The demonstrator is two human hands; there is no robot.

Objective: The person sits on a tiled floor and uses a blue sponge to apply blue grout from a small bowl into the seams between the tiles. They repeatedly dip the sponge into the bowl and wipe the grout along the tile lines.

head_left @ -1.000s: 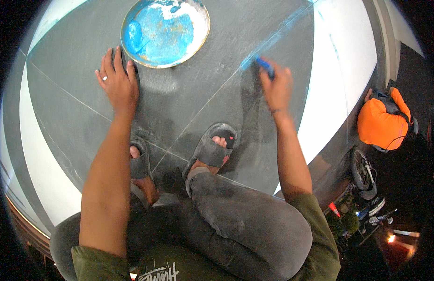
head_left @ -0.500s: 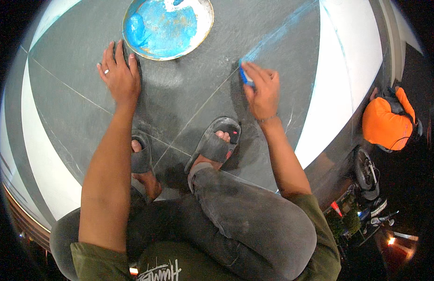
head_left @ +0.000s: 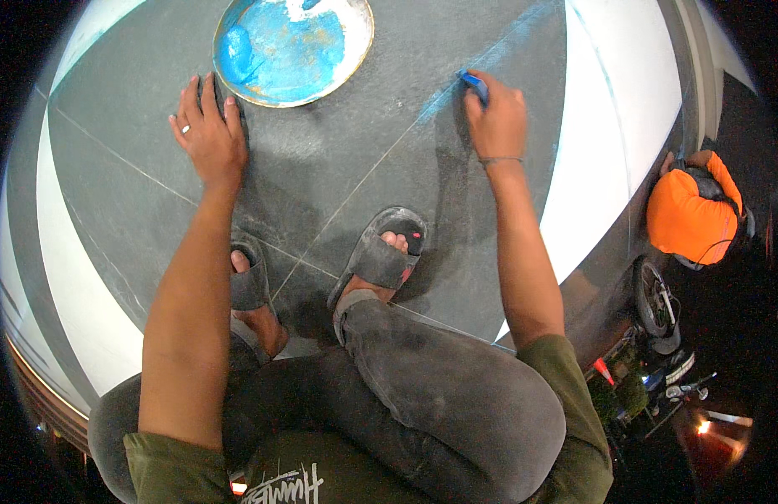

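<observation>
My right hand (head_left: 498,119) grips a small blue pad (head_left: 475,86), which looks like a sponge, though its kind is partly hidden by my fingers. Its tip is at a pale blue streak (head_left: 507,49) that runs diagonally along a floor joint. My left hand (head_left: 211,143) lies on the dark grey tiles with its fingers spread, a ring on one of them. Just beyond its fingertips sits a round, shallow dish (head_left: 288,104), smeared inside with bright blue and white paint. The dish's far rim is cut off by the picture edge.
Curved white bands (head_left: 612,126) border the grey floor on both sides. My sandalled feet (head_left: 379,256) stand between my arms. Off to the right are a person in orange (head_left: 691,217), a motorcycle (head_left: 658,307) and an orange cone (head_left: 603,371).
My right hand has moved away from me and slightly right along the streak, with the blue pad in it. Blue now marks the joint where the hand was. My left hand stays down.
</observation>
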